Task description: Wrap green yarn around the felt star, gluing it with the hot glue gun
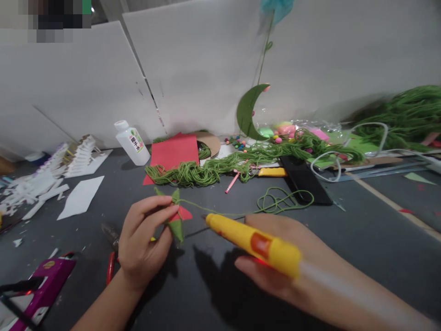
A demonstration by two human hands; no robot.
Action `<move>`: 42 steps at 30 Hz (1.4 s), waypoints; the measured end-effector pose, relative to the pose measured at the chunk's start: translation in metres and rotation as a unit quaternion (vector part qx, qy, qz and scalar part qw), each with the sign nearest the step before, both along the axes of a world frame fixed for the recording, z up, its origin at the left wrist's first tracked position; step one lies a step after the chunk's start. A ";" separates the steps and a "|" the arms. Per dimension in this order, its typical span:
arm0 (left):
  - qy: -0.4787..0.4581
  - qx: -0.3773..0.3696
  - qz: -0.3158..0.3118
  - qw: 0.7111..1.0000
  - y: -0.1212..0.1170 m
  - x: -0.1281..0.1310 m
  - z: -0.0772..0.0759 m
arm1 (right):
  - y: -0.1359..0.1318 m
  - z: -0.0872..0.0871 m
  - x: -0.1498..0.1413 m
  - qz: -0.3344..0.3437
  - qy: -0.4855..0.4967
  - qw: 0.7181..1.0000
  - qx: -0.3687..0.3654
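My left hand (146, 234) pinches a small red paper star (184, 213) partly wrapped in green yarn, its fingers covering one side. A strand of green yarn (206, 209) runs from the star to a loose coil (284, 200) on the right. In my right hand (275, 276) is a yellow pen-shaped hot glue gun (251, 241), a clear glue stick coming out of its back end. Its dark nozzle points left, a short gap away from the star. Red-handled pliers (110, 266) lie partly hidden beside my left wrist.
Green yarn skeins (193, 174), red paper (174, 154), a black phone-like slab (306, 181) and a yellow cutter (273, 172) lie along the back. A white bottle (132, 143) stands at the wall below a hanging green crescent (246, 110). White scraps and a purple item (51, 282) lie left.
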State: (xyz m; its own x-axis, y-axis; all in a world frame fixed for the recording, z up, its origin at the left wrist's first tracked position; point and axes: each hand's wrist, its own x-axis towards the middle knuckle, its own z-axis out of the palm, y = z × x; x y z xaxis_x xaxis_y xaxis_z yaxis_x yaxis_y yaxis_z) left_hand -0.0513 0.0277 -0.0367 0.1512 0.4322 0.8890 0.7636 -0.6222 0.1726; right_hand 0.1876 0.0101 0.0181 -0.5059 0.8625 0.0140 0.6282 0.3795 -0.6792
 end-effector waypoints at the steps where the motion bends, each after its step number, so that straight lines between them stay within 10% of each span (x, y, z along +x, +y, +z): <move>1: -0.015 -0.004 0.006 1.000 0.002 -0.001 -0.001 | 0.000 -0.005 -0.002 0.006 -0.043 0.999 0.032; 8: -0.027 -0.012 -0.024 0.999 -0.003 0.003 0.000 | 0.007 -0.053 -0.017 0.108 -0.193 0.967 0.128; 13: 0.041 -0.075 -0.104 0.991 -0.021 0.015 0.002 | 0.008 -0.029 -0.008 0.020 -0.015 0.996 0.081; 21: 0.065 -0.134 -0.226 0.963 -0.034 0.032 0.002 | 0.004 -0.018 -0.014 -0.019 0.296 0.919 -0.261; 25: -0.016 -0.156 -0.258 0.953 -0.034 0.037 0.003 | 0.003 -0.010 -0.009 -0.074 0.239 0.956 -0.153; 31: -0.092 -0.188 -0.292 0.933 -0.037 0.041 -0.003 | 0.004 0.004 0.005 0.054 0.170 0.984 0.026; 42: -0.085 -0.197 -0.296 0.931 -0.040 0.040 0.000 | 0.004 -0.004 0.000 0.059 0.131 0.984 0.109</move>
State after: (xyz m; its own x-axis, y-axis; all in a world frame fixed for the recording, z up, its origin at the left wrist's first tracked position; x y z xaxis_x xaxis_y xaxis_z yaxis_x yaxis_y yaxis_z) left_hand -0.0118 -0.0126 -0.0366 0.3378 0.6152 0.7124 0.2473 -0.7883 0.5634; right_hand 0.1871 0.0144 0.0143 -0.5573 0.7597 0.3351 0.3840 0.5937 -0.7072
